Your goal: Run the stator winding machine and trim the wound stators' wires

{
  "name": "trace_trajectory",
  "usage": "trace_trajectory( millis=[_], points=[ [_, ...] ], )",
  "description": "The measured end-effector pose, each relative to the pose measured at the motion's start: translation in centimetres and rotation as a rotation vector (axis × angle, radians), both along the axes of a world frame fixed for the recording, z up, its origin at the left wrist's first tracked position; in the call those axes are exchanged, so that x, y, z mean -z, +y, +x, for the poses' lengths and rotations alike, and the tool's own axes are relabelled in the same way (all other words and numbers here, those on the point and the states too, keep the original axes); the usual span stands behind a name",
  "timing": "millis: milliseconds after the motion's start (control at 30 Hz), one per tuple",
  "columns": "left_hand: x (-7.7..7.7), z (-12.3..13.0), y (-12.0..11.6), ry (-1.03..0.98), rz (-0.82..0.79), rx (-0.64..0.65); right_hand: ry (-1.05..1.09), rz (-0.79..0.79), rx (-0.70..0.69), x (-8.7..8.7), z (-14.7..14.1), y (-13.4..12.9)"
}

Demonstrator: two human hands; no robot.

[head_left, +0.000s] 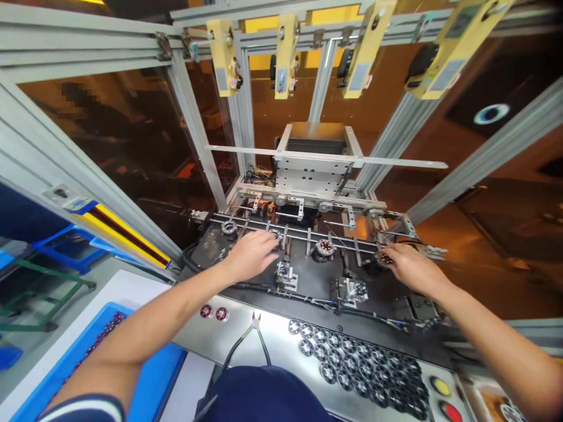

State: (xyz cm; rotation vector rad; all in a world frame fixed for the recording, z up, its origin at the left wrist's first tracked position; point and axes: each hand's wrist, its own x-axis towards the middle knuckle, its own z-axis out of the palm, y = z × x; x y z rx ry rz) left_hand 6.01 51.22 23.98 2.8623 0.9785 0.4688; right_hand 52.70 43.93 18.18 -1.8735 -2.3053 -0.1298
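Observation:
My left hand [250, 256] reaches over the second round holder [275, 235] in the machine, its fingers curled down at the rim. Whatever lies between those fingertips is hidden. At the fourth holder, on the right, my right hand [413, 268] pinches the edge of a round motor stator [386, 258], partly covered by the fingers. Between my hands, another stator [325, 247] with coppery segments sits in the third holder. The first holder [229, 228], left of my left hand, shows a dark ring.
Nippers [255, 321] lie on the metal ledge beside two red round parts [214, 312]. Rows of black and silver round parts [352, 357] cover its right side, near yellow and red buttons [441, 386]. A blue tray [153, 381] stands left. Yellow units [285, 55] hang overhead.

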Motion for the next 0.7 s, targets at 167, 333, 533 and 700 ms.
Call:
trace_trajectory(
  millis=[167,333,533,700],
  points=[
    [2.1,13.7,6.5,0.186,-0.047,0.231,-0.048,-0.116,0.111,3.7,4.7,0.7],
    [6.0,18.9,7.7,0.304,-0.094,0.306,-0.023,-0.169,0.124,5.4,5.8,1.1],
    [7.5,19.8,8.2,0.345,-0.122,0.304,0.033,-0.192,0.093,6.0,6.8,1.5],
    [8.3,19.8,8.7,0.360,-0.158,0.301,0.054,-0.221,0.088,6.8,7.0,1.6]
  ],
)
